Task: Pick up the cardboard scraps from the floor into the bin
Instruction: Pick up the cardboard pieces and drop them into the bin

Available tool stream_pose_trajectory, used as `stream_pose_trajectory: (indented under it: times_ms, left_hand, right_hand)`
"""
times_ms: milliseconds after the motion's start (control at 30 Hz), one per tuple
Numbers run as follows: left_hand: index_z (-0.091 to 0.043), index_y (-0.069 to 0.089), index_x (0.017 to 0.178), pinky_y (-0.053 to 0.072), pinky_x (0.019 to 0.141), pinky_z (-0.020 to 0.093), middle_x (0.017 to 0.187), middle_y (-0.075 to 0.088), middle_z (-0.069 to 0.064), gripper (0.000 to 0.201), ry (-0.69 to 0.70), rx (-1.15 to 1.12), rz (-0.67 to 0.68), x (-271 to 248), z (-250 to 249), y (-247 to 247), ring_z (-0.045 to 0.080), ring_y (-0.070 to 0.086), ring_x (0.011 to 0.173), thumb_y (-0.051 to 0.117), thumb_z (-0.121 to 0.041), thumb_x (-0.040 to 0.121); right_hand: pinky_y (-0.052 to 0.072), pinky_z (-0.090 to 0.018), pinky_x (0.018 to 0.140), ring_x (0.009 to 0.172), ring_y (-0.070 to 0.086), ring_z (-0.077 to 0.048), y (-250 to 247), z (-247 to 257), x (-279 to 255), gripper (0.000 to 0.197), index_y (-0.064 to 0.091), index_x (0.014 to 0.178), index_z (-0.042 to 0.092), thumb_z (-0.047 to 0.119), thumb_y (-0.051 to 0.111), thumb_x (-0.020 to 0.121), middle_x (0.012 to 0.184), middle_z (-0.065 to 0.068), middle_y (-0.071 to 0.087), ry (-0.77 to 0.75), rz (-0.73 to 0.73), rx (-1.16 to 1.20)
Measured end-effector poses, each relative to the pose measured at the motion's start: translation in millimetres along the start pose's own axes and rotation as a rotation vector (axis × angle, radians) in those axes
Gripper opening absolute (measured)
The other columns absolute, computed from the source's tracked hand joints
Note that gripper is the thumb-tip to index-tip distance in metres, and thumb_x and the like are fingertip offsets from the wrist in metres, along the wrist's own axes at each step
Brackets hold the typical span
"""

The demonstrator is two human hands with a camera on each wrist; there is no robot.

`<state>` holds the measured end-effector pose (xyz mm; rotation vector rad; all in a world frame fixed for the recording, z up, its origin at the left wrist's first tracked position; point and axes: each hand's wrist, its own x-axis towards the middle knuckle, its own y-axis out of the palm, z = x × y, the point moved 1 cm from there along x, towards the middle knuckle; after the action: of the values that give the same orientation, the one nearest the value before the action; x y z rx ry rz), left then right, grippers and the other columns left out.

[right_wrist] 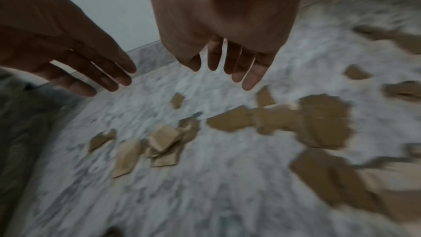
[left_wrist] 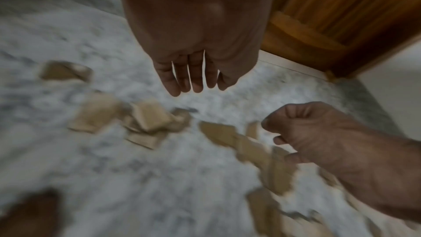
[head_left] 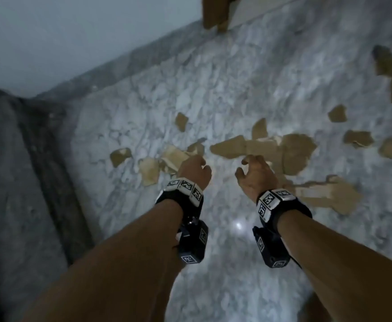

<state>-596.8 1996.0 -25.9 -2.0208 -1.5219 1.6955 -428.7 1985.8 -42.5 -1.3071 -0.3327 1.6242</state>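
Several torn brown cardboard scraps lie scattered on the marble floor [head_left: 225, 228]. A small heap [head_left: 167, 159] sits just under my left hand [head_left: 195, 167]. A long strip [head_left: 243, 147] and a wide piece [head_left: 297, 154] lie beyond my right hand [head_left: 248, 167]. Both hands hover above the floor and hold nothing. In the left wrist view the left fingers [left_wrist: 193, 80] hang nearly straight over the heap [left_wrist: 148, 120]. The right hand [left_wrist: 303, 129] is loosely curled. In the right wrist view the right fingers [right_wrist: 230, 68] are spread, with the left hand [right_wrist: 95, 73] beside them. No bin is in view.
A pale wall with grey skirting [head_left: 132, 59] runs along the back left. A dark grey raised strip [head_left: 15, 170] borders the floor on the left. A wooden door frame [head_left: 213, 12] stands at the top. More scraps [head_left: 357, 138] lie far right.
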Motion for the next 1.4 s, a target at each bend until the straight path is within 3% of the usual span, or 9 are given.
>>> stream_pose_trajectory:
  times_ms: [267, 433, 533, 667, 833, 1000, 1133, 1233, 1400]
  left_hand:
    - [-0.006, 0.057, 0.122, 0.045, 0.097, 0.035, 0.127, 0.058, 0.017, 0.036, -0.156, 0.044, -0.046, 82.8, 201.3, -71.3, 0.031, 0.054, 0.119, 0.056, -0.023, 0.090]
    - [-0.009, 0.050, 0.129, 0.043, 0.098, 0.039, 0.133, 0.049, 0.017, 0.044, -0.113, 0.075, -0.057, 144.9, 256.3, -40.9, 0.032, 0.046, 0.124, 0.060, -0.020, 0.088]
    - [-0.015, 0.036, 0.141, 0.040, 0.104, 0.045, 0.149, 0.034, 0.011, 0.066, -0.087, 0.175, 0.007, 180.9, 270.9, -11.6, 0.031, 0.033, 0.136, 0.066, -0.020, 0.084]
    - [-0.024, 0.011, 0.150, 0.027, 0.110, 0.059, 0.160, 0.008, 0.007, 0.083, -0.022, 0.379, 0.071, 205.0, 274.4, 30.2, 0.032, 0.011, 0.147, 0.063, -0.023, 0.086]
    - [-0.009, 0.040, 0.130, 0.039, 0.096, 0.053, 0.125, 0.048, 0.017, 0.061, 0.005, 0.539, -0.145, 211.6, 272.5, 47.7, 0.037, 0.047, 0.117, 0.068, -0.023, 0.078]
    - [-0.007, 0.051, 0.121, 0.039, 0.096, 0.047, 0.127, 0.049, 0.017, 0.040, -0.112, 0.355, -0.041, 219.0, 283.8, 30.9, 0.035, 0.046, 0.121, 0.062, -0.021, 0.085]
    - [-0.005, 0.056, 0.119, 0.042, 0.094, 0.047, 0.130, 0.047, 0.021, 0.041, -0.134, 0.193, -0.113, 230.6, 299.0, -0.7, 0.036, 0.046, 0.121, 0.064, -0.021, 0.082]
    - [-0.008, 0.062, 0.116, 0.032, 0.106, 0.045, 0.140, 0.042, 0.018, 0.043, -0.134, 0.243, -0.165, 244.2, 312.8, -24.8, 0.034, 0.035, 0.134, 0.064, -0.029, 0.079]
    - [-0.017, 0.055, 0.129, 0.024, 0.112, 0.060, 0.160, 0.001, 0.012, 0.058, -0.246, 0.153, -0.173, 257.4, 333.4, -39.0, 0.037, -0.006, 0.148, 0.075, -0.033, 0.077]
  right_hand:
    - [0.048, -0.045, 0.092, 0.125, 0.044, -0.034, 138.2, 139.2, 70.9, 0.045, 0.050, 0.129, 0.013, 0.034, 0.060, 0.090, 0.135, -0.012, 0.042, -0.112, 0.234, -0.176]
    - [0.045, -0.050, 0.096, 0.130, 0.036, -0.038, 209.7, 153.7, 138.0, 0.062, 0.041, 0.134, 0.010, 0.037, 0.068, 0.085, 0.141, -0.015, 0.035, -0.145, 0.264, -0.307]
    - [0.040, -0.054, 0.099, 0.133, 0.031, -0.039, 245.7, 144.6, 166.5, 0.086, 0.031, 0.140, 0.009, 0.044, 0.075, 0.074, 0.144, -0.016, 0.030, -0.130, 0.252, -0.404]
    - [0.040, -0.049, 0.094, 0.121, 0.044, -0.036, 280.5, 115.1, 182.2, 0.101, 0.036, 0.135, 0.006, 0.056, 0.080, 0.060, 0.129, -0.018, 0.046, -0.256, 0.096, -0.600]
    - [0.039, -0.043, 0.085, 0.100, 0.056, -0.033, 271.1, 105.1, 196.4, 0.089, 0.045, 0.118, 0.006, 0.055, 0.084, 0.054, 0.108, -0.016, 0.059, -0.346, 0.102, -0.598]
    - [0.038, -0.043, 0.090, 0.108, 0.058, -0.035, 251.9, 107.6, 210.7, 0.094, 0.025, 0.137, 0.012, 0.034, 0.083, 0.066, 0.119, -0.014, 0.058, -0.214, 0.286, -0.347]
    - [0.049, -0.043, 0.088, 0.112, 0.057, -0.034, 229.0, 108.3, 221.8, 0.084, 0.035, 0.128, 0.006, 0.031, 0.086, 0.066, 0.123, -0.016, 0.058, -0.123, 0.251, -0.120]
    - [0.049, -0.042, 0.091, 0.117, 0.054, -0.032, 215.3, 113.3, 234.2, 0.088, 0.038, 0.130, 0.007, 0.034, 0.089, 0.063, 0.127, -0.014, 0.056, -0.132, 0.260, -0.081]
    - [0.045, -0.037, 0.095, 0.123, 0.051, -0.028, 203.1, 125.4, 260.2, 0.095, 0.036, 0.140, 0.012, 0.027, 0.089, 0.063, 0.133, -0.011, 0.054, -0.210, 0.138, -0.007]
